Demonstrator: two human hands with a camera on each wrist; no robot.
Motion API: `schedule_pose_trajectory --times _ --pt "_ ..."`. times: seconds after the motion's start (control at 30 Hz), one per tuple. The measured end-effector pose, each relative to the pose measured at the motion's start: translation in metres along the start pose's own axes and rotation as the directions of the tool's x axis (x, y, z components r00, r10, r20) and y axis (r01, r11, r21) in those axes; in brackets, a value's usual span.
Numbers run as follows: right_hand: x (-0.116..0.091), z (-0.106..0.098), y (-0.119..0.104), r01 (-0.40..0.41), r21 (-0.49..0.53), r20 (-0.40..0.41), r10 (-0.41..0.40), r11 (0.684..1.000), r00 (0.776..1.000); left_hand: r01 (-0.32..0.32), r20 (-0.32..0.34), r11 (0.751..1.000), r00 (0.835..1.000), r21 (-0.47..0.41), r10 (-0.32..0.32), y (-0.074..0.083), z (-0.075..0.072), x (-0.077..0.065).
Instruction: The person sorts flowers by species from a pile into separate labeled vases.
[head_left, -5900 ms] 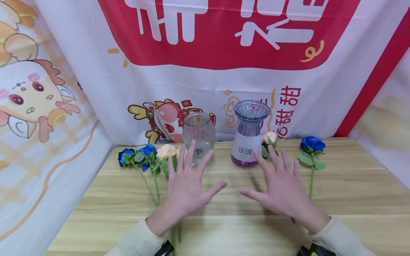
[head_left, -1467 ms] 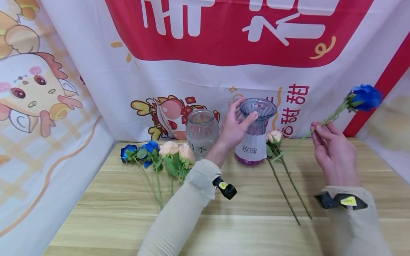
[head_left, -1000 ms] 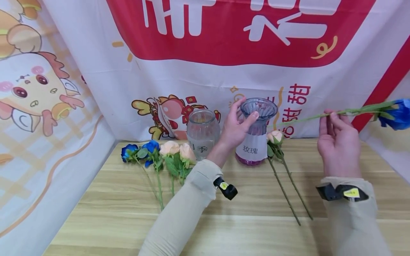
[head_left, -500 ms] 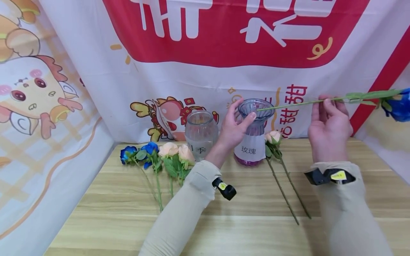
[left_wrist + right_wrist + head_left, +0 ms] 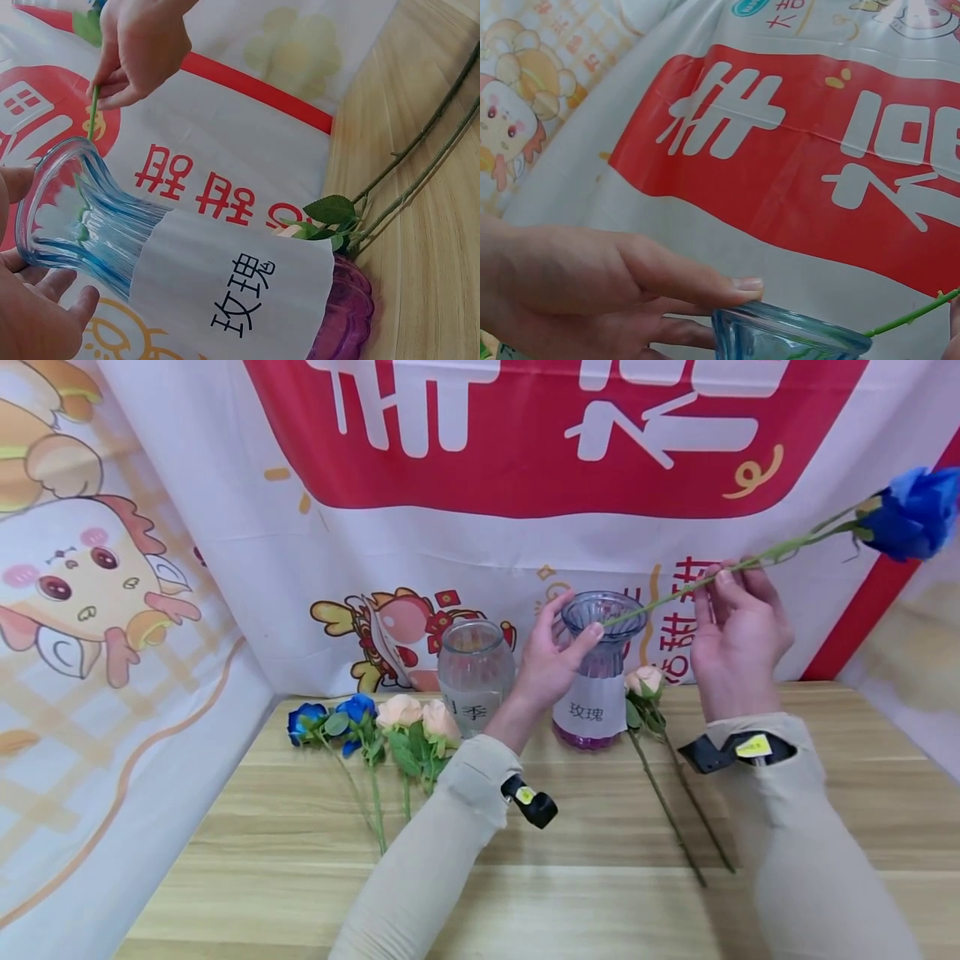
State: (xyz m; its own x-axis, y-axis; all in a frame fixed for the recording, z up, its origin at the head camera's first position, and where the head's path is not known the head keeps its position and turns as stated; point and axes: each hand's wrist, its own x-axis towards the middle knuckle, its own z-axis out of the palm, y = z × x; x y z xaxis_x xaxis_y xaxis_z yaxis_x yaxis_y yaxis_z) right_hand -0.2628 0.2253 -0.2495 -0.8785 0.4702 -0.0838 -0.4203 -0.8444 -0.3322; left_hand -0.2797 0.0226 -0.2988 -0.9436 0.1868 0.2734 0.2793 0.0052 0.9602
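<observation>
My left hand grips the flared neck of a blue-to-purple glass vase, thumb at the rim, in the head view. The vase stands upright on the table and has a white paper label with black characters. My right hand pinches the green stem of a blue artificial rose to the right of the vase. The stem slants, its lower end inside the vase mouth, as the left wrist view also shows. The bloom points up and right. In the right wrist view the left hand is at the rim.
A clear round glass jar with a paper label stands left of the vase. Blue roses and pale peach roses lie at the table's left. Another peach rose and two stems lie right of the vase. A printed cloth hangs behind.
The right hand has picked up the blue rose from the table's right, swung it level, then brought its stem end into the vase mouth and raised the bloom. The left hand has taken hold of the vase.
</observation>
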Motion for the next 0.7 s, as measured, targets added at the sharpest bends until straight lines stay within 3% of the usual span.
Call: schedule_pose_trajectory --times 0.17,0.43,0.57,0.7 --pt "0.001 0.004 0.006 0.012 -0.018 0.004 -0.012 1.0 1.0 -0.006 -0.001 1.0 1.0 0.011 0.006 0.0 0.0 -0.001" --pt "0.001 0.008 0.017 0.049 -0.143 0.018 -0.047 0.988 0.999 -0.003 -0.001 1.0 1.0 0.011 0.003 0.001 0.0 0.0" --pt "0.002 0.01 0.031 0.098 -0.228 0.044 -0.09 0.969 0.995 0.0 -0.004 1.0 1.0 0.005 0.0 0.002 0.0 -0.001" --pt "0.005 0.009 0.048 0.144 -0.341 0.063 -0.13 0.929 0.99 0.005 -0.009 1.0 1.0 0.0 -0.005 0.001 0.001 -0.001"
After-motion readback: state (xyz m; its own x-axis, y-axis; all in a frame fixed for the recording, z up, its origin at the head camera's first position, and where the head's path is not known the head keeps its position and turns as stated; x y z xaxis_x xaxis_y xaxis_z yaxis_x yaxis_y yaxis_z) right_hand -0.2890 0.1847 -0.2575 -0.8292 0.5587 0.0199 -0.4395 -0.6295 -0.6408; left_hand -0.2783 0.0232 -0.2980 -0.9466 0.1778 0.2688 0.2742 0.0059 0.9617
